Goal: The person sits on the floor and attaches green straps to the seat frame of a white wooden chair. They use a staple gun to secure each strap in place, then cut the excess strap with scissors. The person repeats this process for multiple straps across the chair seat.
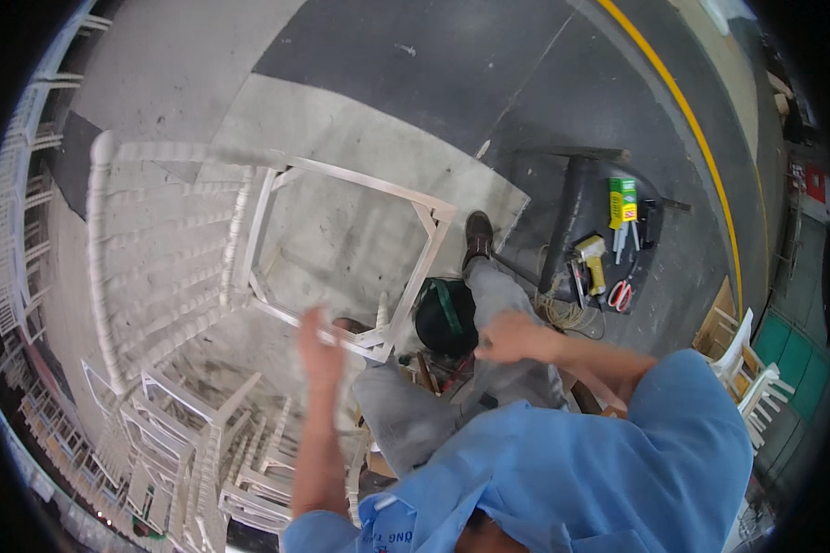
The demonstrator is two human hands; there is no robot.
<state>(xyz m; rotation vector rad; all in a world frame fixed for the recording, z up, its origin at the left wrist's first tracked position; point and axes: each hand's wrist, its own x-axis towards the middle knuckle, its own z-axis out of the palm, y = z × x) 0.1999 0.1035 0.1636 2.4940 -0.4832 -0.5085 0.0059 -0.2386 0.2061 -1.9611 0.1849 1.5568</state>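
Observation:
A white chair frame (424, 267) with a square, seatless opening stands before me, its back of turned spindles (171, 235) to the left. My left hand (320, 348), smeared by motion, is at the near rail of the seat frame; whether it touches the rail I cannot tell. My right hand (512, 337) hovers over my right thigh, apart from the chair, its fingers curled together. What they hold, if anything, is hidden. Between my legs sits a dark round object with a green strap (445, 316).
To the right, a black padded surface (581, 198) carries a green-and-yellow box (622, 203), white sticks (621, 241), a yellow tool (591, 265) and red-handled scissors (621, 296). Coiled cord (567, 315) lies beside it. More white chairs (189, 433) crowd the lower left; others (756, 392) stand far right.

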